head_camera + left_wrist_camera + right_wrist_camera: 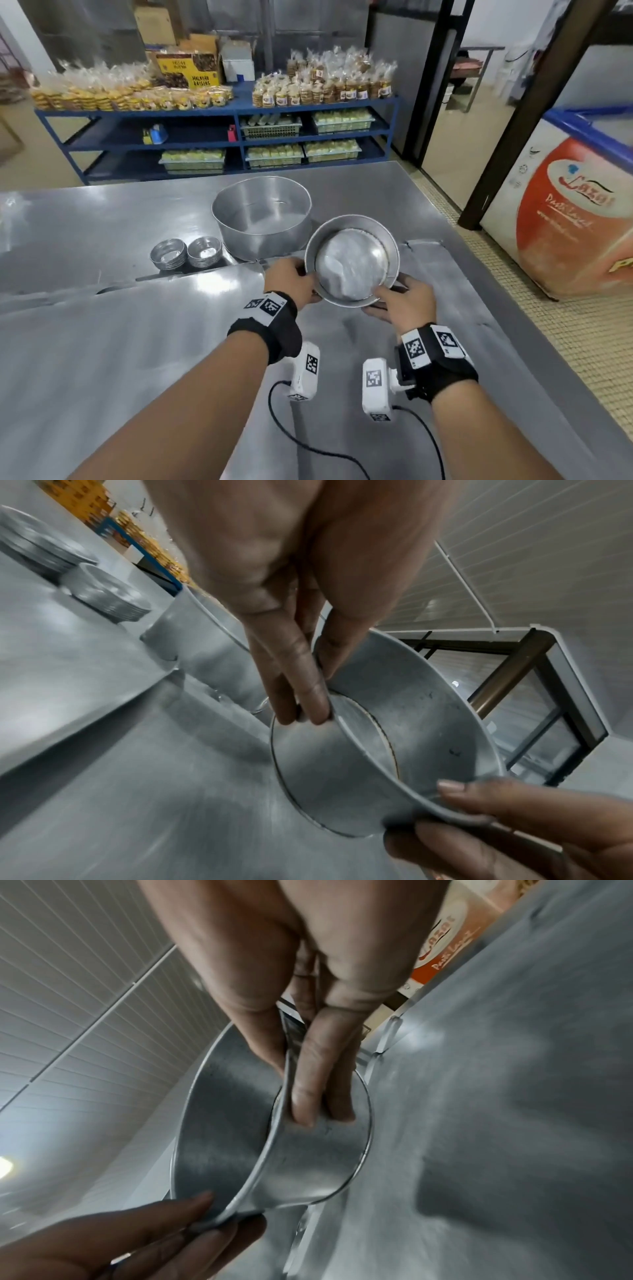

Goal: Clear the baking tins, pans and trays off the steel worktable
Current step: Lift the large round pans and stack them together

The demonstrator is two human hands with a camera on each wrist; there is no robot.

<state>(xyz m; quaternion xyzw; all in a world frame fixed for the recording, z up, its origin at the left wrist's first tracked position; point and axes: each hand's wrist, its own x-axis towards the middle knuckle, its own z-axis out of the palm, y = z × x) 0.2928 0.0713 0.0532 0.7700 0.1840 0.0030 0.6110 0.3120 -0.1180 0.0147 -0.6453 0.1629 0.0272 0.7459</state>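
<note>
A small round baking tin point(352, 262) point(387, 753) point(270, 1150) hangs above the steel worktable point(137, 342), tilted toward me, held by both hands. My left hand point(294, 284) point(308, 685) pinches its left rim, thumb inside and fingers on the outer wall. My right hand point(400, 301) point(308, 1085) pinches the near right rim the same way. Behind it a large round tin point(262, 214) stands on the table. Two stacks of small tart tins point(186, 253) sit to its left.
A blue shelf rack point(236, 109) with packed biscuits stands beyond the table's far edge. A chest freezer point(565, 219) is at the right, past a strip of floor. The table's right edge point(513, 301) runs diagonally near my right hand.
</note>
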